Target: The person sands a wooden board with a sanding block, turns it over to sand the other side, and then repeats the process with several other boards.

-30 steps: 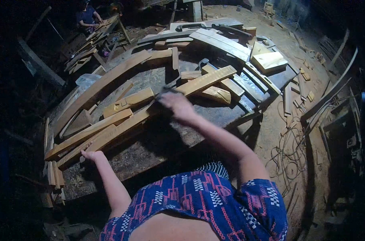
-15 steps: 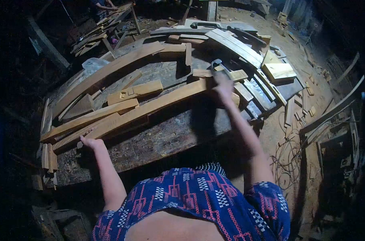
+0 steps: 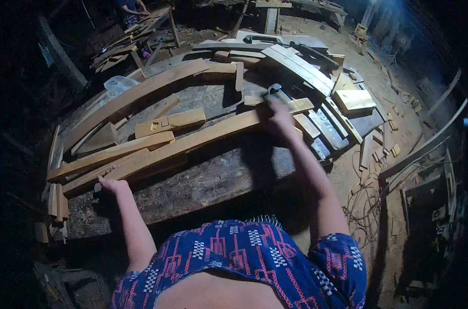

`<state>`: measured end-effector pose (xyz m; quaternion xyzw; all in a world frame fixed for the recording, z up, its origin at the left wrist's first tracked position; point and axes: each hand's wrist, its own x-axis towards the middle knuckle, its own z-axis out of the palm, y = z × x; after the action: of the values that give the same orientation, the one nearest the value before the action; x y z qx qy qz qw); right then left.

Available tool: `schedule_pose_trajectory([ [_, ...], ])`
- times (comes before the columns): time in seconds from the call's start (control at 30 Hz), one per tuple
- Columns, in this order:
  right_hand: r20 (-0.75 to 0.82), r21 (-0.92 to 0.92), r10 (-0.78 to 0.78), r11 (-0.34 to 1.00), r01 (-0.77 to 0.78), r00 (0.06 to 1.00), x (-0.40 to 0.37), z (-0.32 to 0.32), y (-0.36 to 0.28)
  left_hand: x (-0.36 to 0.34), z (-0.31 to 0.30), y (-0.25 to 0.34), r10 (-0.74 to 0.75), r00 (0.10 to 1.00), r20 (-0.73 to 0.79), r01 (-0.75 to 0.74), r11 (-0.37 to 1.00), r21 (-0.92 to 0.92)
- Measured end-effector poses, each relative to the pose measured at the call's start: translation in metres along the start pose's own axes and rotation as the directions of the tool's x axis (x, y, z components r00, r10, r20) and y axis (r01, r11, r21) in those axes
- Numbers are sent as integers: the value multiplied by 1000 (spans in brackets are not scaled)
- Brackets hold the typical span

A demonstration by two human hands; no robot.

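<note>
A long, pale wooden beam (image 3: 208, 135) lies slantwise along the near side of the workbench. My left hand (image 3: 113, 185) is closed around its left end, fingers curled over the top and thumb on the near side. Toward the right end, my right hand (image 3: 281, 122) is closed on a dark tool with a rounded end (image 3: 276, 91), which juts past the beam's far side. Blur and shadow hide the tool's kind and the fingertips. Behind the beam lie a shorter beam (image 3: 115, 154) and a mortised wooden block (image 3: 172, 122).
A curved wooden piece (image 3: 136, 100) spans the back left of the workbench (image 3: 203, 183). Planks (image 3: 298, 67) and a pale block (image 3: 353, 99) crowd the right. Cables (image 3: 365, 211) and offcuts litter the floor. Another person (image 3: 133, 7) is at a far bench.
The view has shifted slightly. My right hand and the dark tool have moved a little, staying near the beam's right end. My left hand keeps its hold.
</note>
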<state>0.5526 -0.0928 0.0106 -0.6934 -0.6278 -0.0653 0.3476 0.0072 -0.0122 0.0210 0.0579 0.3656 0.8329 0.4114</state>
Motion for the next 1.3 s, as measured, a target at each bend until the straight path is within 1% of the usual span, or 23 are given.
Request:
schedule_pose_trajectory([
  [0.03, 0, -14, 117, 993, -117, 993, 7, -29, 21, -5, 3, 1, 16, 1000, -19, -16, 999, 36],
  [0.07, -149, 77, 222, 974, -213, 964, 8, -32, 54, -7, 4, 2, 33, 999, -38, -31, 997, 72],
  [0.13, -138, -212, 371, 894, -394, 918, 7, -64, 50, -1, 1, 0, 17, 1000, 2, -17, 999, 49],
  [0.2, -214, -459, 253, 827, -326, 944, 7, -35, 94, 0, -5, 2, 9, 999, 31, -10, 1000, 27],
  [0.3, -243, -529, 133, 812, -246, 961, -2, -17, 107, 0, -6, 1, 10, 999, 36, -11, 1000, 16],
  [0.33, -239, -527, 121, 817, -234, 963, 0, -20, 93, 0, -5, 2, 17, 999, 27, -17, 1000, 9],
  [0.4, -54, -160, 412, 895, -415, 909, 2, -29, 33, -6, 0, 1, 34, 999, -21, -33, 999, 30],
  [0.5, -38, -85, -17, 996, 14, 999, -24, 33, -29, -7, 0, 2, -13, 999, -50, 14, 1000, 17],
  [0.53, 227, -33, 74, 997, -68, 971, -21, 5, -107, -5, -2, 1, -50, 998, -37, 50, 999, -5],
  [0.57, 121, -29, -90, 995, 94, 989, -38, 40, -129, -6, -1, 0, -27, 999, -21, 27, 1000, -7],
  [0.6, 230, 55, -152, 988, 143, 961, -39, 27, -178, -2, -3, 0, -29, 999, -16, 29, 1000, -5],
  [0.67, 119, 146, -371, 924, 353, 921, -54, 56, -225, 7, -8, -2, -42, 998, 35, 42, 999, -3],
  [0.73, 180, 206, -417, 901, 381, 891, -62, 43, -249, -15, 5, 4, -39, 999, 10, 39, 999, -5],
  [0.8, 171, 240, -488, 863, 445, 856, -55, 41, -227, -17, 7, 5, -35, 999, -20, 35, 999, -7],
  [0.87, 104, 331, -378, 885, 326, 920, -40, 44, -174, 2, -3, -2, -34, 999, 31, 34, 999, -6],
  [0.93, 94, -38, -247, 967, 251, 964, -22, 21, -102, -4, 0, -1, -21, 1000, 17, 21, 1000, 2],
  [1.0, -50, 42, 22, 999, -20, 998, -5, 11, -3, -5, -2, 1, -2, 998, 57, 0, 1000, 30],
  [1.03, 11, -59, 157, 986, -156, 988, 2, -42, -9, -5, -3, 1, 3, 999, 46, -4, 999, 32],
  [1.07, -54, 280, 219, 940, -195, 974, 0, -62, 14, -5, -2, 1, -15, 1000, 26, 15, 1000, 24],
  [1.13, -76, -16, 417, 908, -419, 906, 1, -59, 63, -10, 4, 5, -55, 998, -26, 56, 998, 9],
  [1.2, -172, -305, 111, 939, -160, 979, -1, -29, 107, 22, -17, -7, -22, 997, 77, 23, 1000, -20],
  [1.27, -134, -462, 43, 881, -101, 990, -7, -27, 64, 5, -9, -2, 23, 998, 56, -25, 999, 48],
  [1.3, -251, -413, 167, 873, -261, 954, -6, 11, 78, 0, -6, -1, 15, 999, 45, -16, 999, 35],
])
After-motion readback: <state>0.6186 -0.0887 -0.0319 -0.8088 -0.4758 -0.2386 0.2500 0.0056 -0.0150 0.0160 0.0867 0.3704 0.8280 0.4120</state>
